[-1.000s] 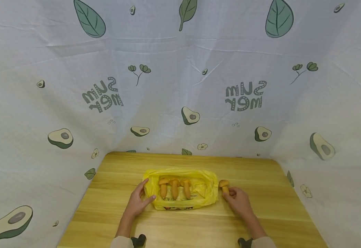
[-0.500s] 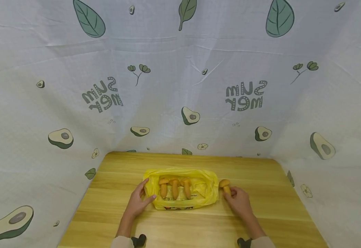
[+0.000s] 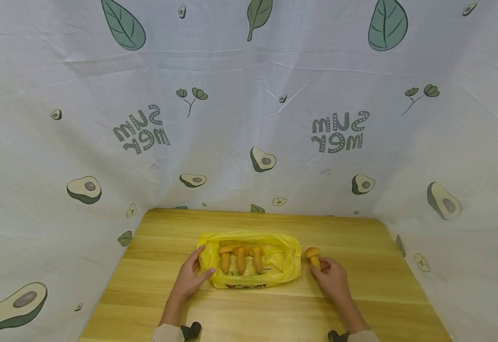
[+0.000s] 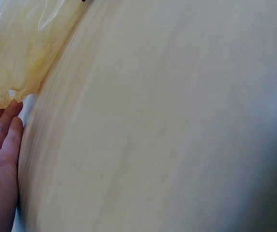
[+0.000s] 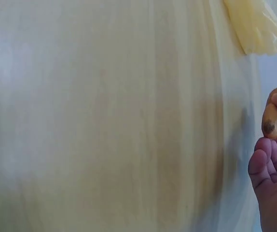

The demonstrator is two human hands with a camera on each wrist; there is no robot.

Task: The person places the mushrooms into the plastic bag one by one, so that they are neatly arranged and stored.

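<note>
A yellow plastic bag (image 3: 280, 278) lies on the table with its mouth spread wide. Inside it, three orange-brown mushrooms (image 3: 241, 262) lie side by side, caps toward the far edge. At the bag's left end is my left hand (image 3: 187, 280), which holds the bag between thumb and fingers; the left wrist view shows its fingers (image 4: 14, 133) against the plastic (image 4: 20, 53). Just right of the bag, my right hand (image 3: 332, 280) pinches another mushroom (image 3: 313, 254) by its stem. In the right wrist view that mushroom's dark stem end (image 5: 270, 126) shows between thumb and fingers.
The wooden tabletop (image 3: 253, 313) extends around the bag on all sides. Behind it and at both sides hangs a pale cloth (image 3: 231, 128) printed with avocados and leaves. Dark straps (image 3: 191, 331) sit at the wrists.
My right hand has shifted slightly to the right with the mushroom, a little farther from the bag. My left hand and the bag stay in place.
</note>
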